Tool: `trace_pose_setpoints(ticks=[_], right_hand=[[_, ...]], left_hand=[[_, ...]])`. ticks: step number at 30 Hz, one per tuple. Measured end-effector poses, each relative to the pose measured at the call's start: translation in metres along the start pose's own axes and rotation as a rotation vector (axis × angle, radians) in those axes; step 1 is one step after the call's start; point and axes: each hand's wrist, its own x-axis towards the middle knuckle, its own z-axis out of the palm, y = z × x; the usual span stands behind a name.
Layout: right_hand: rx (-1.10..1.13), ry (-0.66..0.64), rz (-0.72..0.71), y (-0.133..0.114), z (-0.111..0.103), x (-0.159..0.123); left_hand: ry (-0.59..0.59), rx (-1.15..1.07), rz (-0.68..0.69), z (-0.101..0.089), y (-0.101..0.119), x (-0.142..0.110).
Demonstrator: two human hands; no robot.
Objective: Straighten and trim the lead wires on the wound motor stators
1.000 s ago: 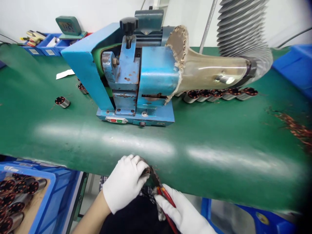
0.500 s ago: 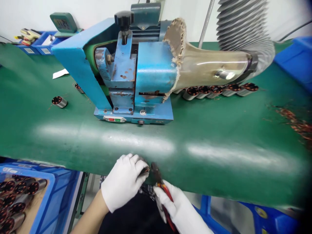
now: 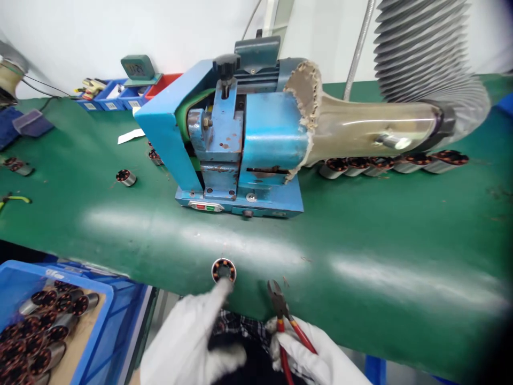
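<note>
A motor stator (image 3: pixel 223 262) with a silver shell and copper windings stands on the green bench near its front edge, ring face up. My left hand (image 3: pixel 190 334), white-gloved and somewhat blurred, reaches to its near rim with the index finger stretched out and the thumb apart. Whether that fingertip touches the rim I cannot tell. In my right hand (image 3: pixel 310 347), also gloved, are diagonal cutting pliers (image 3: pixel 282 310) with red handles. Their jaws point away from me over the bench, right of the stator, and the handles are spread.
A blue belt machine (image 3: pixel 272 128) with a clear duct (image 3: pixel 360 125) stands across the bench. Finished-looking stators aside, a row of stators (image 3: pixel 377 166) lies beneath the duct. One single stator (image 3: pixel 125 177) sits to the left. A blue crate (image 3: pixel 102 315) of stators is at lower left.
The stator has left my left hand's grasp and stands on the bench. My left hand has opened and drawn back toward me. The pliers' handles have spread. The view has shifted left.
</note>
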Motion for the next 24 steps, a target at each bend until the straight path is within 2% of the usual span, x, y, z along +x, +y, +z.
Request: trace_pose_setpoints(ticks=[3, 6, 9, 12, 16, 20, 24], right_hand=[[-0.068, 0.005, -0.039, -0.002, 0.0, 0.0], [-0.018, -0.021, -0.057, 0.004, -0.001, 0.0], [0.056, -0.049, -0.015, 0.015, -0.006, -0.001], [0.005, -0.081, 0.027, 0.016, -0.008, -0.007], [-0.168, -0.016, -0.01, -0.003, 0.0, -0.016], [-0.385, 0.082, -0.061, -0.019, 0.01, -0.017], [-0.536, 0.135, -0.076, -0.023, 0.013, -0.017]], left_hand=[[0.031, -0.005, 0.199, 0.004, 0.016, 0.006], [0.105, 0.157, 0.235, 0.002, 0.024, 0.031], [0.029, 0.297, 0.201, -0.001, 0.026, 0.055], [-0.057, 0.392, 0.098, 0.002, 0.03, 0.062], [-0.031, 0.372, -0.026, 0.008, 0.035, 0.057], [-0.002, 0.246, -0.039, 0.014, 0.033, 0.056], [0.038, 0.225, -0.035, 0.019, 0.029, 0.058]])
